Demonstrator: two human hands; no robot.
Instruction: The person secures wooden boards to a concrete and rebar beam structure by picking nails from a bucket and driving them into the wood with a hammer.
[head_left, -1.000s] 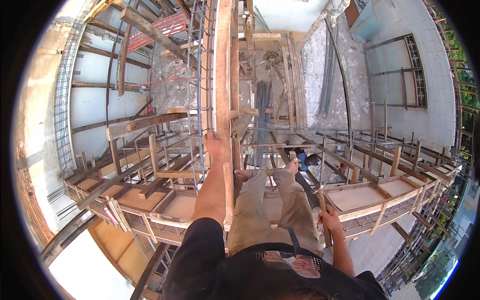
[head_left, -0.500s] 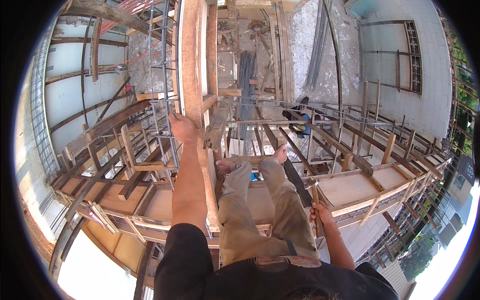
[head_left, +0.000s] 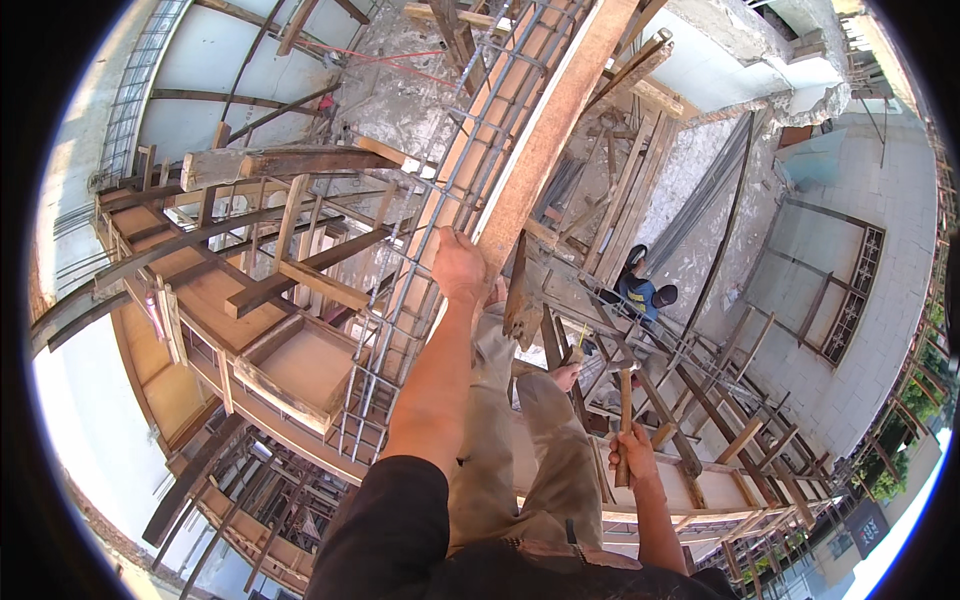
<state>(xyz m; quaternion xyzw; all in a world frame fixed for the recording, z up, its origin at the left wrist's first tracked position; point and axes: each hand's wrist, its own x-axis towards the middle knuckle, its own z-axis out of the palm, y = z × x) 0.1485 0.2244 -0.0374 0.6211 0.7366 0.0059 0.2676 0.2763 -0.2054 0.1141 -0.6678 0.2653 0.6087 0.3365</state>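
My left hand [head_left: 460, 264] is closed over the edge of a long wooden formwork board [head_left: 550, 135], which slants up and away to the right. Just left of that board runs a cage of steel reinforcing bars [head_left: 475, 120] in the trough. At the lower right my right hand [head_left: 637, 456] grips a hammer [head_left: 625, 405] by its wooden handle, the metal head upward. The hammer head touches nothing that I can make out. My bare feet rest on timbers below, partly hidden by the framing.
Far beneath, a person [head_left: 640, 292] in dark and blue clothing is on the lower level. Around me are timber struts [head_left: 310, 285], plywood formwork panels [head_left: 315, 370] and a rough plank end [head_left: 525, 300]. Bundled steel bars [head_left: 700, 200] lie near a pale block wall [head_left: 830, 230].
My view has turned, so the formwork board now slants to the right. My right hand has brought the hammer up and forward. My left hand still holds the board.
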